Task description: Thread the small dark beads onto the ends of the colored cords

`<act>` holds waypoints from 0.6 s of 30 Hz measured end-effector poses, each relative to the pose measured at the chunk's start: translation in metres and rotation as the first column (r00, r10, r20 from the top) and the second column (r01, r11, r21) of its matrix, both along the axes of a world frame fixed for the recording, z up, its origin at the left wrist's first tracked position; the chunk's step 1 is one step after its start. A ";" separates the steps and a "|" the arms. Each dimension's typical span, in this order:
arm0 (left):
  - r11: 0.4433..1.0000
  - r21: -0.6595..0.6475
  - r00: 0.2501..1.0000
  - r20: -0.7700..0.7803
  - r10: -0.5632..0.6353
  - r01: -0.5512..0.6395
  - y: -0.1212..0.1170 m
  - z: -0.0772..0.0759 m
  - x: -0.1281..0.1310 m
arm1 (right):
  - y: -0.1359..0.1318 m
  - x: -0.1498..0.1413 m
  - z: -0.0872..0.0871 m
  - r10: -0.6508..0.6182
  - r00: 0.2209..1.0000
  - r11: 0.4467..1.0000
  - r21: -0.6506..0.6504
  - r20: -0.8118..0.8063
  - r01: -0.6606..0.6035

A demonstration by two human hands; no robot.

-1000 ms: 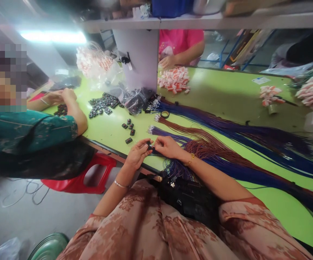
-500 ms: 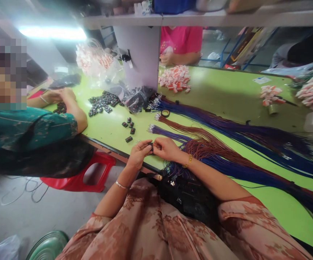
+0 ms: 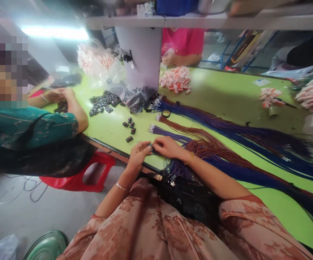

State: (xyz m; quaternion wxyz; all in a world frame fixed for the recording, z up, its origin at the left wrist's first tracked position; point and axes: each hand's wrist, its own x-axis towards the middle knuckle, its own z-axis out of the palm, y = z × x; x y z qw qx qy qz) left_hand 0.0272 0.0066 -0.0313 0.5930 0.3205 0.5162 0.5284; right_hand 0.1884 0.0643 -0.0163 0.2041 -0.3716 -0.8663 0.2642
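Note:
At the table's near edge, my left hand [image 3: 138,156] is closed on a small black plastic piece [image 3: 150,147], held between thumb and fingers. Close against it on the right, my right hand [image 3: 167,148] is pinched shut at the same piece; what its fingertips grip is hidden. Several black plastic blocks [image 3: 129,139] with reddish marks lie just beyond my left hand. Bundles of thin wires with metal ends spread to the right: a purple one [image 3: 170,133], a brown one [image 3: 183,126] and a blue one [image 3: 221,168], partly under my right forearm.
A heap of black blocks [image 3: 106,101] and a roll of black tape [image 3: 166,114] lie on the green table [image 3: 218,77]. White-and-orange parts [image 3: 176,79] are piled behind. A co-worker in a teal sleeve [image 3: 45,121] sits left, by a red stool [image 3: 102,177]; another person in pink [image 3: 183,41] sits opposite.
My right hand's fingers have shifted slightly at the black piece, and the left hand has turned it a little. The whole view has moved slightly; the table things lie as before.

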 end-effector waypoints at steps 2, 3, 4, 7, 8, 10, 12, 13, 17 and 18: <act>1.000 0.002 1.000 -0.011 0.001 -0.001 0.001 0.001 -0.001 | 0.015 0.005 0.003 -0.131 0.986 0.990 0.059 0.102 0.126; 1.000 0.005 1.000 -0.013 0.007 -0.007 0.001 0.001 -0.002 | 0.023 0.008 0.004 -0.213 0.958 0.975 0.101 0.190 0.197; 1.000 0.008 1.000 -0.011 0.012 -0.012 0.002 0.001 -0.002 | 0.029 0.009 0.005 -0.274 0.921 0.960 0.139 0.278 0.244; 1.000 0.011 1.000 0.009 0.005 -0.005 0.004 0.001 -0.001 | 0.042 0.011 0.003 -0.317 0.830 0.947 0.196 0.459 0.254; 1.000 0.011 1.000 0.018 -0.003 0.002 0.004 0.000 0.000 | 0.043 0.011 0.003 -0.309 0.817 0.950 0.199 0.487 0.241; 1.000 0.012 0.999 0.036 -0.021 0.020 0.005 0.001 0.001 | 0.044 0.010 0.002 -0.309 0.800 0.950 0.206 0.514 0.235; 0.999 0.023 0.998 0.050 -0.027 0.026 0.006 0.001 0.002 | 0.043 0.011 0.002 -0.320 0.793 0.946 0.215 0.518 0.242; 0.999 0.029 0.998 0.059 -0.029 0.028 0.006 0.002 0.002 | 0.043 0.012 0.003 -0.328 0.795 0.943 0.221 0.510 0.247; 0.999 0.028 0.992 0.118 -0.046 0.043 0.009 0.002 0.005 | 0.045 0.015 0.005 -0.353 0.848 0.934 0.207 0.395 0.292; 0.999 0.022 0.989 0.137 -0.049 0.047 0.010 0.002 0.006 | 0.045 0.014 0.005 -0.345 0.875 0.936 0.190 0.339 0.295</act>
